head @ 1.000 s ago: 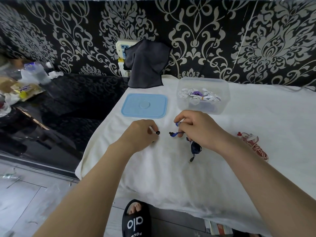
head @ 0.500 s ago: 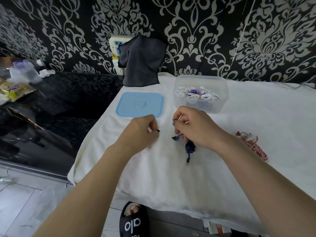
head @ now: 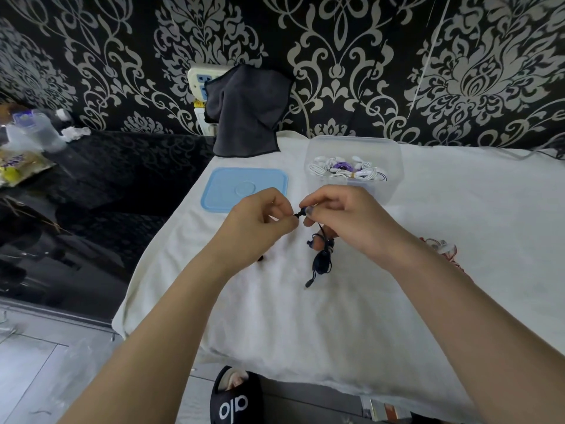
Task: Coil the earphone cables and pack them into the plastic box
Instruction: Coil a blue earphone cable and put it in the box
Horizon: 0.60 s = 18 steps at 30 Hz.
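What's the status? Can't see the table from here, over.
Left hand and right hand both pinch the dark blue earphone cable, half coiled. Clear plastic box open, white earphones inside. Nothing in the way.

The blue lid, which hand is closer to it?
Left. The left hand sits just below the blue lid at its near right corner. The right hand is further right, in front of the plastic box.

single head view, looking forward and down, close over cloth-covered table, wall behind
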### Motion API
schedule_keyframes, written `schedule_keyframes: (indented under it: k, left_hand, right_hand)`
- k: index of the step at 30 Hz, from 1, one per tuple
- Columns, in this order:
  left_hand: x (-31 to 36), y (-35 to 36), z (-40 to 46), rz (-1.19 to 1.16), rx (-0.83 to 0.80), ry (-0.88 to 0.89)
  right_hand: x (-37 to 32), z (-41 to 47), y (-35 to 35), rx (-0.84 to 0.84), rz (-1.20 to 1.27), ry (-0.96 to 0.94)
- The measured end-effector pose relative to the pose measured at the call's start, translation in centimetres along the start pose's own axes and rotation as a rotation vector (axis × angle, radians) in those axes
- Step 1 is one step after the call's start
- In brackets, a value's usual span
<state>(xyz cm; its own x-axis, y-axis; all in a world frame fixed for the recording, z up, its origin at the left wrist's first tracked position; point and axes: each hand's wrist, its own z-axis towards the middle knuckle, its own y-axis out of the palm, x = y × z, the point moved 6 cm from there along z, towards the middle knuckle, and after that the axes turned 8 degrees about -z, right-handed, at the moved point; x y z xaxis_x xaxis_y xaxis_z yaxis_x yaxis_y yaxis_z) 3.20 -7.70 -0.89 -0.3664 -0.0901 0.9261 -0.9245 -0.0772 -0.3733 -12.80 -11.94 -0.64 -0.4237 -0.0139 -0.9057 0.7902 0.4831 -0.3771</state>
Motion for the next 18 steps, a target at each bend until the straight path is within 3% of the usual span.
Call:
schedule_keyframes:
  k: [18]
  left_hand:
    - [1.5,0.7,0.3,-0.068,0.0,-0.001]
  right_hand:
    - [-0.4,0.0,-1.1,0.083,-0.05,-0.075]
